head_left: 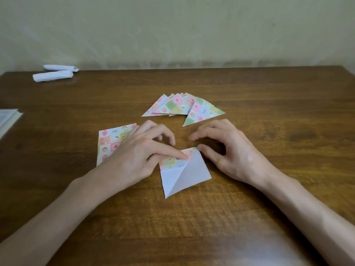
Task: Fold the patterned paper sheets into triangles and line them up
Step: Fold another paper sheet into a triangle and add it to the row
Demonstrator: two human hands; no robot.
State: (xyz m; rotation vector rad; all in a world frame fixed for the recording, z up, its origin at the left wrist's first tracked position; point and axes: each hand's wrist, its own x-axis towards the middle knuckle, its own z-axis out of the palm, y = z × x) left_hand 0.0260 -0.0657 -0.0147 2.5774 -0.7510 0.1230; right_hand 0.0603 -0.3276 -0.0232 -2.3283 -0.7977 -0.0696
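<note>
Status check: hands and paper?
Left hand pressing sheet with one finger; right hand thumb at its top corner. Sheet partly folded, white side showing. Folded triangles beyond, overlapping, not yet lined up. Nothing blocking.

Right of the sheet [184,175], past the right hand [232,152], bare table [288,121] out to the edge: wide passage. Nearer than the sheet, bare wood between the 2 forearms [80,208]. On the sheet's upper left, the left hand [134,152], index pressing, barring that side. Just left of the sheet, partly under that hand, a flat stack [108,143]. Beyond the sheet, a fan of triangles [184,108], with a narrow strip of wood between. Far left of the sheet, a book [7,120] at the edge; far beyond and left, 2 white rolls [55,72].
</note>
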